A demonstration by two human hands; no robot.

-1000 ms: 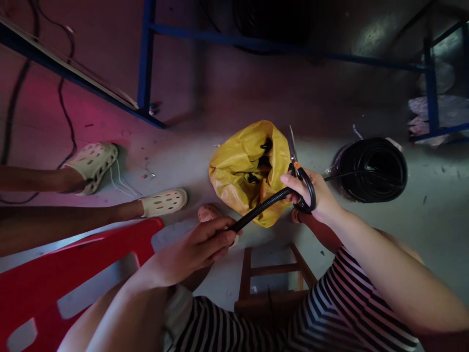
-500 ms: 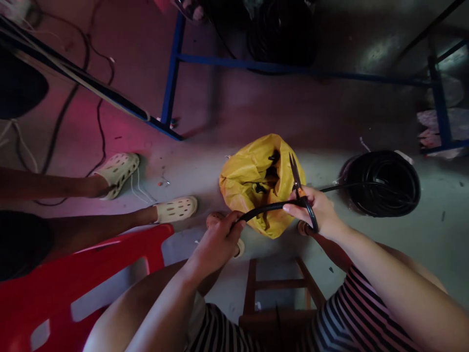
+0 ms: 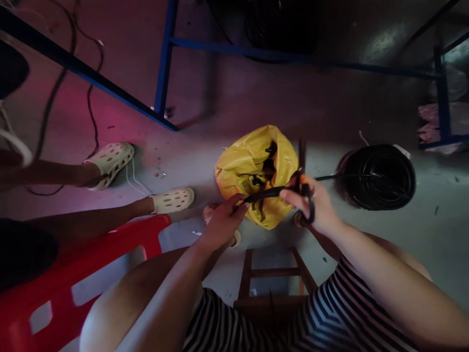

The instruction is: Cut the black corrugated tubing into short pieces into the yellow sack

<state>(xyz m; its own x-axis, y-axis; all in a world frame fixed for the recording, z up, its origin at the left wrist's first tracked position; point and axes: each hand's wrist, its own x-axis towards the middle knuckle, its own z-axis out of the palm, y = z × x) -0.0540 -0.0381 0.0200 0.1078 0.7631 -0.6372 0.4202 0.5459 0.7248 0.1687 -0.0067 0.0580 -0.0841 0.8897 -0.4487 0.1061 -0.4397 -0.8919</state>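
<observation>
A black cable [image 3: 269, 193] stretches between my two hands above a yellow bag [image 3: 234, 171]. My left hand [image 3: 222, 220] is closed round its left end. My right hand [image 3: 317, 203] pinches the cable farther right and also holds black-handled scissors [image 3: 302, 164], blurred by motion, their points facing away from me. From the right hand a thinner-looking stretch of black line runs to a black coil [image 3: 381, 178] on the floor. The bag's mouth gapes upward, with dark pieces showing inside.
A blue metal frame [image 3: 234, 47] crosses the far side. On the left are a red plastic chair [image 3: 120, 244] and another person's feet in pale clogs [image 3: 174, 199]. Loose cords [image 3: 93, 107] lie at the far left. A wooden stool [image 3: 271, 272] stands below my hands.
My hands have come slightly closer together on the cable. The scissors have swung to point more straight ahead. The whole view has shifted a little.
</observation>
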